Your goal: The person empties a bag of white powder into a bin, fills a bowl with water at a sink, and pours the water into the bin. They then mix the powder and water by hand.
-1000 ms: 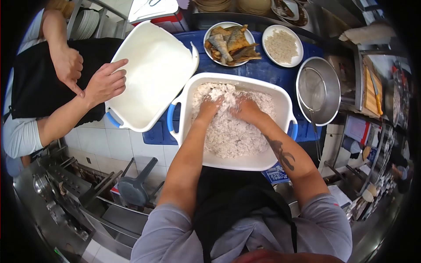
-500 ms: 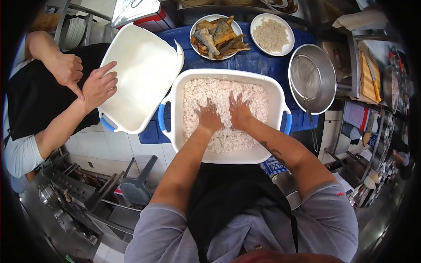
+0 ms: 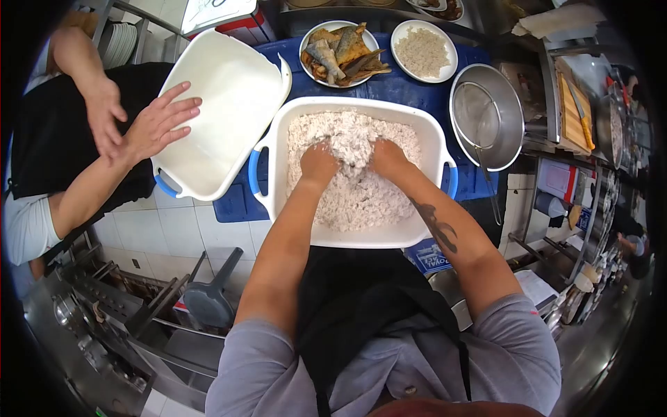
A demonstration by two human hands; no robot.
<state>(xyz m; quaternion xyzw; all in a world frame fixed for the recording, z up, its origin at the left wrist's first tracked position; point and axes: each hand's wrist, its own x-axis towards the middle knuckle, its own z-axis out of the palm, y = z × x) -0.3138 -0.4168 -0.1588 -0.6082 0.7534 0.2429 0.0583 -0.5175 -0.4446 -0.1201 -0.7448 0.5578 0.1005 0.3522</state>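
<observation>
A white tub with blue handles holds a pinkish-white, crumbly, rice-like mixture. My left hand and my right hand face each other in its far half, fingers curled under and around a raised clump of the mixture. The clump hides most of my fingertips. To the left, a second white tub stands tilted with its inside showing. Past the far rim are a plate of fried fish pieces and a plate of pale grains.
A steel bowl holding a wire strainer sits at right on the blue table. A co-worker's hand hovers over the tilted tub. A knife lies on a wooden board at far right.
My hands have gone from spread and pressed into the mixture to curled, lifting a clump between them. The co-worker's hands have opened from pointing and shifted.
</observation>
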